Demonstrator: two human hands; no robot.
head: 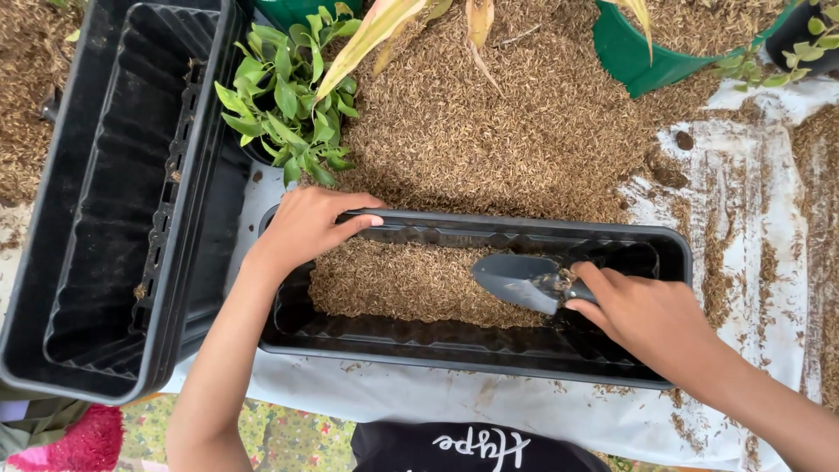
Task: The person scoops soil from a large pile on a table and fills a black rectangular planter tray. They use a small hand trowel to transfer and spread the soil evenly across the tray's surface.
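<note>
Worktop (752, 218) covered with a white sheet, soiled with scattered husk; a large heap of brown husk-like growing medium (507, 114) lies on it, spreading from the far side down to the far rim of the near planter.

Empty black planter (114, 201), long and rectangular, lies at the left, turned lengthwise away from the viewer; a slotted black insert stands along its inside; nothing but a few crumbs in it.

Near planter (472, 350), same black rectangular kind, lies crosswise in front of the person; a layer of the brown medium (393, 284) covers its left and middle floor; the right end shows bare black bottom; the fill sits low, well below the rim. Judgement: filling is begun but far from done; perhaps a shallow first layer over part of the floor; the right end and most of the depth are left.

Green pot (647, 52) at the far right, medium inside it; a small leafy green plant (288, 96) stands just beyond the near planter's left far corner, not yet in either trough.

Left hand (306, 227) rests on the far rim of the near planter, fingers curled over the edge, steadying it.

Right hand (647, 315) is closed around the handle of a grey trowel (516, 280); blade inside the planter, lying on the medium, point to the left; the blade looks nearly empty.
</note>
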